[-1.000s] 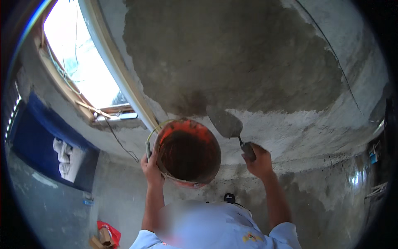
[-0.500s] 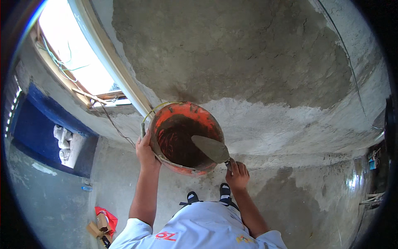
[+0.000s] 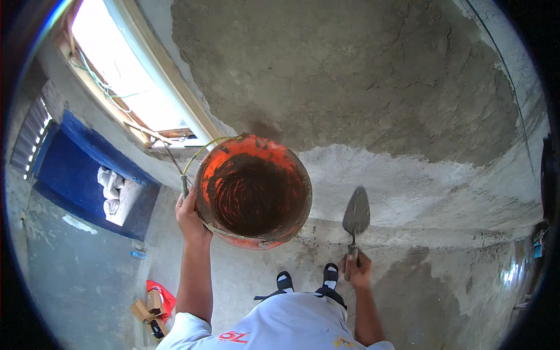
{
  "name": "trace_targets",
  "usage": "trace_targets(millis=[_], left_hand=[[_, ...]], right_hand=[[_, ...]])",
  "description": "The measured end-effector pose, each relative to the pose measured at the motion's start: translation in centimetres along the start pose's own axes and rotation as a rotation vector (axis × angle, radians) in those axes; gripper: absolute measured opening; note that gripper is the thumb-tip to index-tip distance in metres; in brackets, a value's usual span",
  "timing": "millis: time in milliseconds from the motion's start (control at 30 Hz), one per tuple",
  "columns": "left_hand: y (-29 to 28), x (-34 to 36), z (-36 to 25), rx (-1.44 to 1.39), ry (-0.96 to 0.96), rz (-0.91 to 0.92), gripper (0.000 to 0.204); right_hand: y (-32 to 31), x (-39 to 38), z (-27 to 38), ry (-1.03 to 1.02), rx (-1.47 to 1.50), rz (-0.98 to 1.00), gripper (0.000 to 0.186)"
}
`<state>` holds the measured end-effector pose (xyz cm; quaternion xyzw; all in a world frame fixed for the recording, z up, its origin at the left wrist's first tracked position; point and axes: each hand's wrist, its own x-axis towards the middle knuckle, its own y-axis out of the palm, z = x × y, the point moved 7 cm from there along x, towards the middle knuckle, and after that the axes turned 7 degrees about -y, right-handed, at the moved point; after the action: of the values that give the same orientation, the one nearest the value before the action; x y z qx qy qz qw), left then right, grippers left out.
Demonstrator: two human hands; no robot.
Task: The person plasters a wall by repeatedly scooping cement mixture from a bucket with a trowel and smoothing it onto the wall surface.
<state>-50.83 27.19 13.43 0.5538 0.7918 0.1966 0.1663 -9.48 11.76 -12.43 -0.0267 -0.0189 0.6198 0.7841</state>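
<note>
My left hand [image 3: 192, 219] grips the left side of an orange bucket [image 3: 302, 175], near the handle grip of its thin wire bail. The bucket is tilted so that I see into it; dark wet mortar [image 3: 251, 198] coats the bottom and smears up the wall. Off to the right, my right hand [image 3: 357, 269] is closed round the handle of a pointed trowel [image 3: 357, 214]. Its grey blade points away from me, apart from the bucket, and looks slightly blurred. Whether mortar lies on the blade I cannot tell.
Ahead rises a wall with a large patch of darker plaster [image 3: 350, 81] above paler render. A bright window [image 3: 125, 70] with loose wires is at the upper left, beside a blue doorway [image 3: 76, 169] showing white sacks [image 3: 111, 189]. Cardboard boxes [image 3: 153, 306] lie on the floor at left.
The trowel has come out of the bucket and moved right, its blade swinging to point away from me. The bucket has shifted slightly left, still in my left hand.
</note>
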Motion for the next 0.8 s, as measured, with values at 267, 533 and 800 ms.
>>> trace_targets(millis=[267, 533, 800], left_hand=[[0.2, 0.6, 1.0, -0.009, -0.014, -0.004, 0.019], [-4.3, 2.3, -2.2, 0.195, 0.153, -0.029, 0.017], [-2.1, -1.2, 0.5, 0.125, 0.114, -0.210, 0.016]], right_hand=[[6.0, 7.4, 9.0, 0.150, 0.478, 0.568, 0.036], [3.1, 2.9, -12.3, 0.388, -0.356, 0.623, 0.045], [-5.3, 1.3, -14.1, 0.324, -0.432, 0.234, 0.034]])
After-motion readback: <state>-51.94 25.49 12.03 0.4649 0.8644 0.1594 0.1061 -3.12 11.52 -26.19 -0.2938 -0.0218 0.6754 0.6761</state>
